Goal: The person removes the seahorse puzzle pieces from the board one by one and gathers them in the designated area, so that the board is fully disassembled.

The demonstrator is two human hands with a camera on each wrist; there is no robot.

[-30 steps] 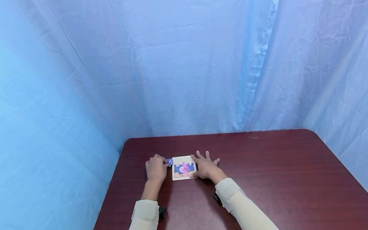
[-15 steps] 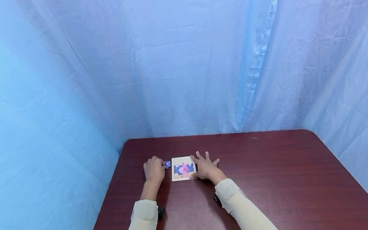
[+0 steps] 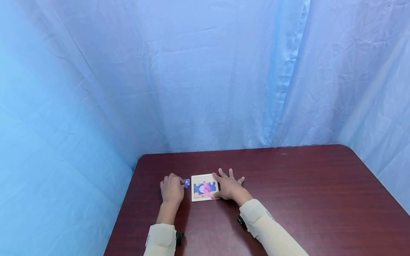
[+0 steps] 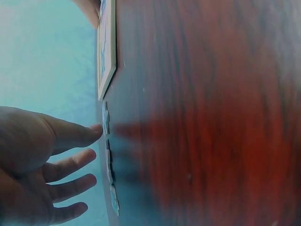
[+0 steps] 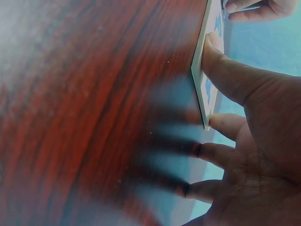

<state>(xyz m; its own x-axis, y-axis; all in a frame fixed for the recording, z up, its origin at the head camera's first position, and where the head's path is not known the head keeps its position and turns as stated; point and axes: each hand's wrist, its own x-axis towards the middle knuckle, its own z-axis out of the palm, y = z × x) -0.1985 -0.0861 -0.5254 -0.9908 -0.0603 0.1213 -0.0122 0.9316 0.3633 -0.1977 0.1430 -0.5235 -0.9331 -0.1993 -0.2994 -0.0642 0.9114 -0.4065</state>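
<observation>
A small purple jigsaw piece (image 3: 187, 183) with a pale star lies on the table just left of a square puzzle board (image 3: 205, 200) with a pale rim. My left hand (image 3: 172, 188) is over the table there, its thumb tip right at that piece in the left wrist view. The other fingers extend loosely above more flat pieces (image 4: 109, 167), which the hand hides in the head view. The board's lower part shows a pink and blue picture; its upper part is bare. With fingers spread, my right hand (image 3: 229, 186) rests its thumb and index finger on the board's right side.
The dark red wooden table (image 3: 288, 199) extends far to the right of the hands. Light blue curtains (image 3: 205, 78) hang behind it and along both sides. Black wrist cameras (image 3: 179, 237) sit below the sleeves.
My left hand has drawn the purple piece leftward from the board's edge, leaving a gap and turning it slightly. During the last half second it has hardly moved. My right hand stays on the board.
</observation>
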